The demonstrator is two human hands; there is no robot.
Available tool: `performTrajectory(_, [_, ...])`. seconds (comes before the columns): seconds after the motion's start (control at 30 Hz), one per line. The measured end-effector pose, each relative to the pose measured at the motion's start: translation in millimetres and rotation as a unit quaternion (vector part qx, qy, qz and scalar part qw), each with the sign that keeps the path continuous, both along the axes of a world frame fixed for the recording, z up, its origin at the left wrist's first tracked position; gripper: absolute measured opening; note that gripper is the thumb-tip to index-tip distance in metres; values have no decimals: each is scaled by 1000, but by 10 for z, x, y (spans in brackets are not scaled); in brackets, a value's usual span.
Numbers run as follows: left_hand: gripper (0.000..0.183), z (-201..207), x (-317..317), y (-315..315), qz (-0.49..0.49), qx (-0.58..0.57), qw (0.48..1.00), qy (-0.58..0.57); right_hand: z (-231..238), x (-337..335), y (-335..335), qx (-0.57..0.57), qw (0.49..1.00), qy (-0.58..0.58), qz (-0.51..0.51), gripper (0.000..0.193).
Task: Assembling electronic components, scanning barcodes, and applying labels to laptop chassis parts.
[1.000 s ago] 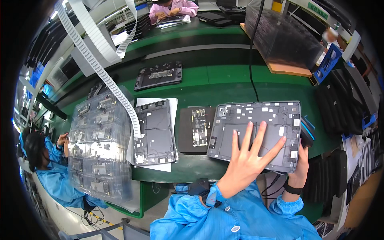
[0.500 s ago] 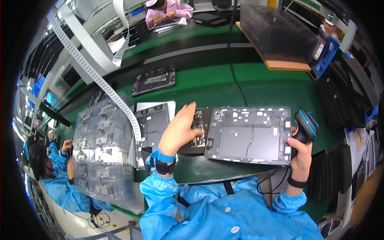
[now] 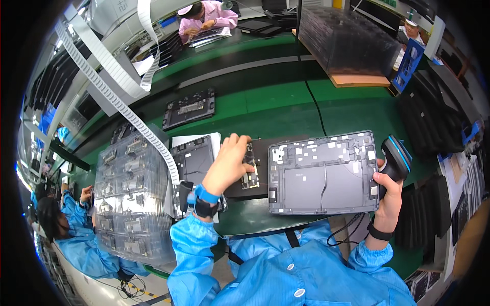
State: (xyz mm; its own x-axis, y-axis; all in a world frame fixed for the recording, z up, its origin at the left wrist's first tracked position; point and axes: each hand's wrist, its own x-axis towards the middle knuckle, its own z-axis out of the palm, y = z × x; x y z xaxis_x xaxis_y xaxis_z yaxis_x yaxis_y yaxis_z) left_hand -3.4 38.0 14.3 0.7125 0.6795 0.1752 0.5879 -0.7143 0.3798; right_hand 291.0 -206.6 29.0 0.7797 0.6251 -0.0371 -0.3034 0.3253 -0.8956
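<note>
My left hand (image 3: 228, 162), fingers bent, grips the upper part of a narrow circuit board (image 3: 251, 176), its thumb on the board's face. The board lies on a dark flat piece (image 3: 261, 155). My right hand (image 3: 389, 201) is closed on the right edge of a grey tablet housing (image 3: 352, 191), thumb on top and fingers behind. White patches and a black cable line the housing's inside, which is tilted toward me. Just above my right hand is a black and blue handheld scanner (image 3: 397, 158); its handle is hidden, so I cannot tell whether this hand holds it too.
Another housing (image 3: 191, 158) lies left of my left hand, beside a tall stack of clear trays (image 3: 135, 196) with boards. A paper label strip (image 3: 120, 102) hangs across the left. Farther back are a fitted housing (image 3: 190, 108) and wrapped stack (image 3: 347, 43). Co-workers sit left and opposite.
The fingers of my left hand have bent down onto the circuit board. My right hand has moved slightly right with the tablet housing, which now tilts more toward me; the scanner has shifted with it.
</note>
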Motion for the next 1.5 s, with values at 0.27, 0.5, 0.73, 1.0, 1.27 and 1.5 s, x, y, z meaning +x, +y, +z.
performTrajectory(0.27, [17, 755, -602, -99, 95, -48, 973, -204, 73, -369, 294, -1, 999, 2, 45, 45])
performTrajectory(0.5, [17, 596, -516, -676, 204, -236, 804, -506, -225, -307, 846, -103, 955, -263, 96, 19])
performTrajectory(0.73, [19, 299, -446, -612, 238, -283, 782, -503, 192, -819, 468, -205, 911, -292, 209, 28])
performTrajectory(1.0, [21, 246, -425, -581, 223, -284, 785, -503, 24, -1148, 500, -117, 845, -378, 359, 25])
performTrajectory(1.27, [20, 215, -423, -546, 241, -285, 783, -497, 82, -1162, 517, -87, 837, -397, 365, 22])
performTrajectory(1.5, [20, 492, -42, -367, 125, -211, 862, -443, 77, -865, 448, -209, 901, -208, 319, 16])
